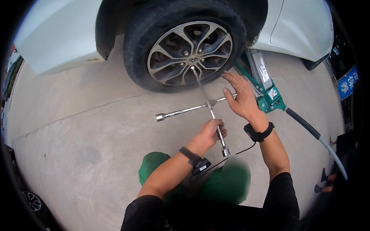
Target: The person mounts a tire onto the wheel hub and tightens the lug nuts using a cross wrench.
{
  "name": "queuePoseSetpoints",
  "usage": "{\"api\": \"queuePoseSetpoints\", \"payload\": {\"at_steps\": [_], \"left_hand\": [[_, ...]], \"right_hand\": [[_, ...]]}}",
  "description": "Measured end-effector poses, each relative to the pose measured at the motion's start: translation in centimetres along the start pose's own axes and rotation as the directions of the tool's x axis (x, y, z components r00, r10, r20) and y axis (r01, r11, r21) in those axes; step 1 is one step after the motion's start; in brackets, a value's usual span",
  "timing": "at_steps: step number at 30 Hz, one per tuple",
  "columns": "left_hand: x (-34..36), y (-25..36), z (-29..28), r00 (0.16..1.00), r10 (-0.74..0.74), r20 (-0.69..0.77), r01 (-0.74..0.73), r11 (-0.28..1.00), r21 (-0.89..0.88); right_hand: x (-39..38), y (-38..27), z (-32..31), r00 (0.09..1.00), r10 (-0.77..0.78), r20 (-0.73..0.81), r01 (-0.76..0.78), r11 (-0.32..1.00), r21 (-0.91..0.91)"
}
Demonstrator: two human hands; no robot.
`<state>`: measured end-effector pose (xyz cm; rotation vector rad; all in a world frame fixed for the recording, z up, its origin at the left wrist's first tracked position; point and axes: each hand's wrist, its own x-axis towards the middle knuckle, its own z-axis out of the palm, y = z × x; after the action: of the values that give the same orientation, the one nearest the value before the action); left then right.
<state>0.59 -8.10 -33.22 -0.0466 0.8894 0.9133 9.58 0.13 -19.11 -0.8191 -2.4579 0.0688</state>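
1. Far left: pale concrete ground (77, 127), with a seam running across it. Above it, the white car body (58, 34) ahead of the wheel arch.
2. Cross wrench (210, 109), chrome, four arms. Its left arm ends in a socket that hangs free above the concrete. The far arm runs up to a lug nut low on the wheel hub. It looks blurred.
3. My left hand (212, 133) is curled tight around the near arm of the wrench, fingers wrapped on the bar just above its near socket end. A black strap with a small device sits on that wrist, with a thin cable trailing from it.
4. Wheel (185, 46): black tyre and a grey multi-spoke alloy rim, standing on the ground. Lug nuts show around the centre cap.
5. My green trousers (227, 184) show below the hands.
6. My right hand (241, 96) is spread flat, fingers extended and grasping nothing. It is at the right arm of the wrench, palm against or just beside the bar; I cannot tell which. It has a black wrist strap too.
7. Right: a green floor jack (269, 98) reaches under the car, its handle (316, 134) running toward lower right.
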Motion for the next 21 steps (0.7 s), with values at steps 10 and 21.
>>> {"api": "queuePoseSetpoints", "payload": {"at_steps": [10,21], "left_hand": [[0.4,-0.1,-0.7,0.999,0.024,0.024,-0.024,1.000,0.010],[1.3,0.3,-1.0,0.999,0.037,0.015,-0.037,0.998,0.056]], "right_hand": [[-11.5,9.7,12.1,0.938,0.345,-0.037,-0.338,0.889,-0.310],[-14.3,7.6,14.1,0.818,0.563,0.116,-0.574,0.790,0.213]]}}
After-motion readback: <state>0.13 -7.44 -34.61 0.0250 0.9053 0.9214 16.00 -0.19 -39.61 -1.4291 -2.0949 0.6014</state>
